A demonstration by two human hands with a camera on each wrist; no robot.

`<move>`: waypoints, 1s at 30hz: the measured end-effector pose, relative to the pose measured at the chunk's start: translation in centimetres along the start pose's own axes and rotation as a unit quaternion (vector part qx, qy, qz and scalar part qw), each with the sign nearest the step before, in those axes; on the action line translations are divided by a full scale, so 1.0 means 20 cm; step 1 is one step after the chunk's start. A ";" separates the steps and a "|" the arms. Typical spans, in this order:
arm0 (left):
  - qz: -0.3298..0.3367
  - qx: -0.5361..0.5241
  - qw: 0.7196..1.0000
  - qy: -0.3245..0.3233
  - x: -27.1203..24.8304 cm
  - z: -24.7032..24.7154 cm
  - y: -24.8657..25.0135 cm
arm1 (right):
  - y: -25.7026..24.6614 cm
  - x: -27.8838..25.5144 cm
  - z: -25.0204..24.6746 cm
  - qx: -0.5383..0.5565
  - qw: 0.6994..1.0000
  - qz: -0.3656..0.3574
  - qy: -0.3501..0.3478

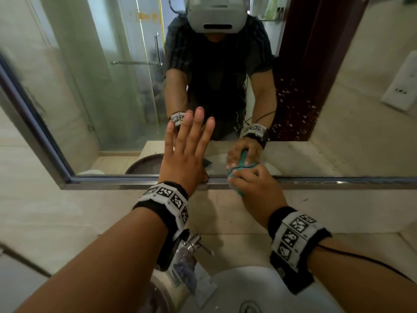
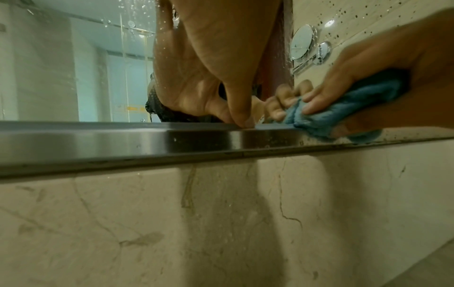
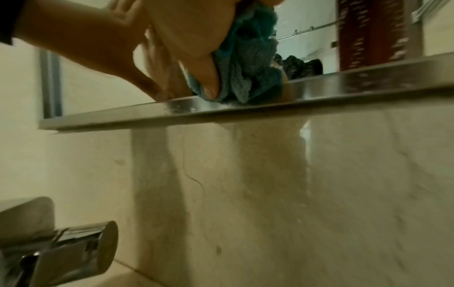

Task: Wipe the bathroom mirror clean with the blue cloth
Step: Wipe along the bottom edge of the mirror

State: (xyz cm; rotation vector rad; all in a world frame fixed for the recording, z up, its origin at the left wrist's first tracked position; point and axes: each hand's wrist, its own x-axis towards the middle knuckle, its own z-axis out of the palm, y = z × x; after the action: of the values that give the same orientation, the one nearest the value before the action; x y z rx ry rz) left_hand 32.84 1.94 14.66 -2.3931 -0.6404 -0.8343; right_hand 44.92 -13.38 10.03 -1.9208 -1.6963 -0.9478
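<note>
The bathroom mirror fills the wall ahead, edged below by a steel frame. My left hand lies flat on the glass near its bottom edge, fingers straight and spread. My right hand grips the bunched blue cloth and presses it against the glass at the lower frame, just right of the left hand. Water specks dot the mirror's right part.
A chrome tap and white basin sit directly under my arms. Marble wall runs below the mirror frame. A white socket plate hangs on the right wall. The mirror reflects a glass shower door.
</note>
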 end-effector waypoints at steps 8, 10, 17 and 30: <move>0.008 -0.003 1.000 -0.001 0.00 -0.01 -0.01 | 0.13 -0.03 -0.04 -0.034 0.990 -0.112 -0.073; 0.005 -0.001 1.000 -0.012 0.00 -0.01 0.00 | 0.21 -0.07 -0.07 -0.040 0.989 -0.108 -0.091; -0.028 -0.037 0.997 0.056 0.01 -0.14 0.09 | 0.14 0.31 -0.38 -0.005 0.997 -0.013 0.071; -0.020 -0.014 1.000 0.017 0.13 -0.11 0.15 | 0.22 0.23 -0.33 -0.047 0.996 -0.079 0.015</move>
State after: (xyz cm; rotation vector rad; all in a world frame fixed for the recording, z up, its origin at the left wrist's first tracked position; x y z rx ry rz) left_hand 35.43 -0.98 16.83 -2.3928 -0.6686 -0.9030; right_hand 47.91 -15.63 18.42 -1.8420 -1.8385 -1.1263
